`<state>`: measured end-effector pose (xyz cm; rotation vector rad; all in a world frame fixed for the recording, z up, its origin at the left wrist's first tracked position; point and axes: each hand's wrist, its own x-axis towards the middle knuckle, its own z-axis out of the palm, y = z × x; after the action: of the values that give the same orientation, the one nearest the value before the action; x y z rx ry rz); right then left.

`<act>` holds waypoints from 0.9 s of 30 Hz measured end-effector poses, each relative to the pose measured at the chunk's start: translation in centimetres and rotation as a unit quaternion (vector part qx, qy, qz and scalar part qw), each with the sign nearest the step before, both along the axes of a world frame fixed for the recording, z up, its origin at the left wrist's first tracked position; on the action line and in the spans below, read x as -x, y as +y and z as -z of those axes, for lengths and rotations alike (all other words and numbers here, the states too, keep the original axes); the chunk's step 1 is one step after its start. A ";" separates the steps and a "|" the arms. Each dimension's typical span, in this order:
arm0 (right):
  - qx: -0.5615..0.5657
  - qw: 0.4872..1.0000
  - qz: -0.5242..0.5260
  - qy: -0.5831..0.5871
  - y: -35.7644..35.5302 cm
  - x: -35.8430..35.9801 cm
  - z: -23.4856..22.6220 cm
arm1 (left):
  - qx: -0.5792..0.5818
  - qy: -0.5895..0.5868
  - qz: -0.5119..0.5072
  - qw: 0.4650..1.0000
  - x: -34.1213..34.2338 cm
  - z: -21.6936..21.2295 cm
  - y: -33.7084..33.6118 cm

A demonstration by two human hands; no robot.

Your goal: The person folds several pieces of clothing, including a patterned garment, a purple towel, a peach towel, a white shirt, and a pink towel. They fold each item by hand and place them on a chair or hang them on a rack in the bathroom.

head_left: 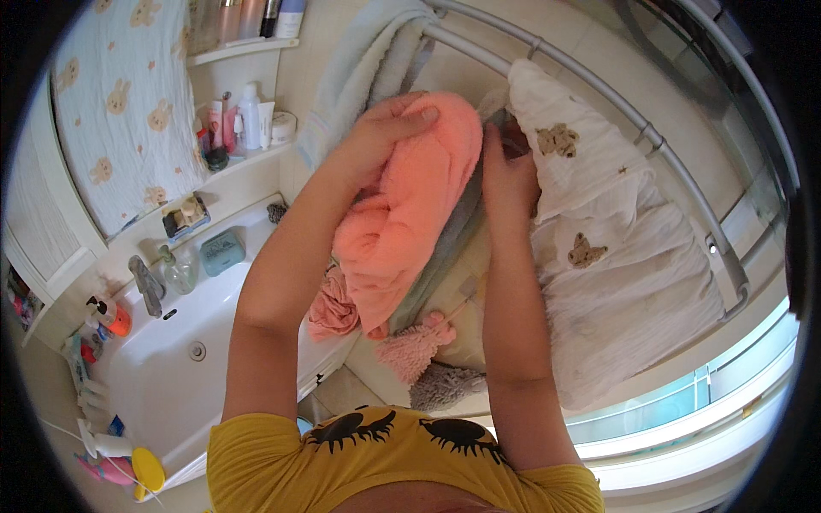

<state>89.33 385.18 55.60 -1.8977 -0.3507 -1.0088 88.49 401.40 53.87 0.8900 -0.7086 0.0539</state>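
Note:
A fluffy coral towel point(419, 192) hangs in thick folds in the middle of the view. My left hand point(389, 137) is closed on its upper left side, thumb lying over the pile. To the right of the towel, my right hand point(510, 175) is raised by the towel rail point(590, 90) with its fingers curled. What those fingers grip is partly hidden between a grey-green towel point(453, 235) and a white cloth with brown bear motifs point(599, 162). The white cloth drapes over the rail right beside my right hand.
Pale blue and grey towels point(363, 73) hang at the rail's left end. Below are a pink fluffy hand towel point(416, 346) and a grey one point(445, 385). At left is a white sink point(231, 321) with a tap point(147, 286), soap bottles, and shelves of toiletries point(248, 115).

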 end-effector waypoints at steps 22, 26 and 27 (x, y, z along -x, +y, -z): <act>-0.242 0.936 -0.192 0.167 1.4 0.7 -3.4 | -0.026 -0.086 0.008 0.996 -4.9 -6.4 -3.0; -0.317 0.882 -0.191 0.293 -2.5 -4.3 -4.2 | -0.010 -0.064 -0.025 0.998 -4.3 -8.2 -4.5; -0.334 0.863 -0.194 0.325 -3.2 -5.4 -4.4 | -0.019 -0.055 -0.034 0.998 -4.0 -8.7 -4.6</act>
<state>94.68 382.00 59.98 -1.3329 0.0307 -0.1320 92.49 396.82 62.57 0.9530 -0.7830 0.1514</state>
